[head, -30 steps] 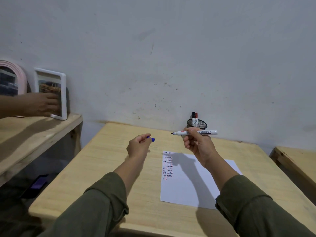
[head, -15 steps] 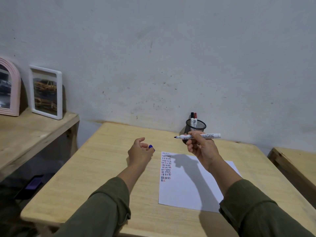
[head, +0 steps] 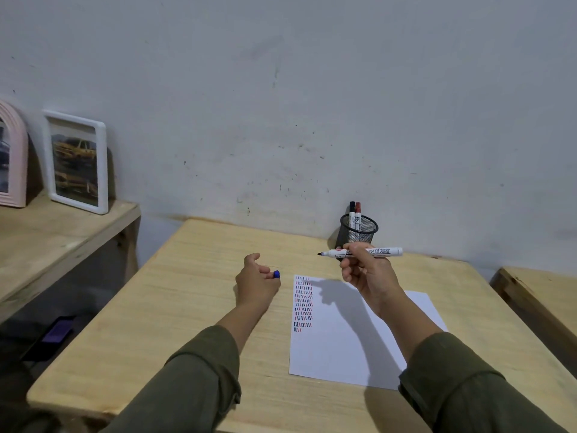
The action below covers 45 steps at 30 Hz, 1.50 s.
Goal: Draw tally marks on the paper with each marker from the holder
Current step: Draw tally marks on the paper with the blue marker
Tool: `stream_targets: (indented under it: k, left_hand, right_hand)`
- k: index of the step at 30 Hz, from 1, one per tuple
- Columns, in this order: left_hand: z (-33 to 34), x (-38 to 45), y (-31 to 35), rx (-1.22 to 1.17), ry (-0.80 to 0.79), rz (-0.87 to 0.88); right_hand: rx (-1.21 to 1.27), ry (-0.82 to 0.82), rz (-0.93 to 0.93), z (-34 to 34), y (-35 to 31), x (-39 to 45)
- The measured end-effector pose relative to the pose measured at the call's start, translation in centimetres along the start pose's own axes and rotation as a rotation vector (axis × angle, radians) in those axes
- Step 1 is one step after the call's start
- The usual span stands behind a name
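Note:
My right hand (head: 368, 273) holds an uncapped white marker (head: 362, 253) level in the air, tip pointing left, above the top of the white paper (head: 349, 345). My left hand (head: 256, 281) is closed around the marker's blue cap (head: 276, 274), left of the sheet. Rows of blue, black and red tally marks (head: 303, 303) fill the paper's upper left. Behind my right hand stands a black mesh holder (head: 359, 231) with a black-capped marker (head: 352, 214) and a red-capped marker (head: 358, 215).
The paper lies on a light wooden table (head: 187, 323) against a grey wall. A lower wooden shelf (head: 46, 232) at the left carries a white picture frame (head: 76, 162) and a pink arched frame (head: 11, 157). Another wooden surface (head: 543, 295) sits at the right.
Another person's hand that touched the white frame one second ago is gone. Both my hands have dropped slightly toward the table, the marker still level. The view has shifted a little.

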<state>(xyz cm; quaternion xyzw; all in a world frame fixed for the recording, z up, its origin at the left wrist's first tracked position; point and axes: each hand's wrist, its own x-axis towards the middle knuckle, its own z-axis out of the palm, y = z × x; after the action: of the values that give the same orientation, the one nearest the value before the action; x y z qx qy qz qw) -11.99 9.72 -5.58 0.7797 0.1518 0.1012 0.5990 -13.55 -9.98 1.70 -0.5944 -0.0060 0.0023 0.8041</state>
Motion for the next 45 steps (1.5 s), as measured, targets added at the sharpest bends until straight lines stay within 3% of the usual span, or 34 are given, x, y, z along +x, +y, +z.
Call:
stream_targets:
  k: [14, 21, 30, 45]
  left_hand:
    - [-1.9, -5.8, -0.8, -0.008, -0.097, 0.012]
    - [-2.9, -10.2, -1.6, 0.268, -0.213, 0.234]
    - [-2.6, -10.7, -2.4, 0.450, -0.155, 0.358]
    - [-2.4, -10.6, -2.7, 0.474, -0.107, 0.402]
  right_hand:
    - [-0.082, 0.062, 0.083, 0.2, 3.1, -3.3]
    - [-0.242, 0.083, 0.079, 0.2, 5.1, -5.6]
    - [-0.345, 0.130, 0.065, 0.7, 6.6, -7.1]
    - [-0.573, 0.070, -0.013, 0.1, 7.5, -7.0]
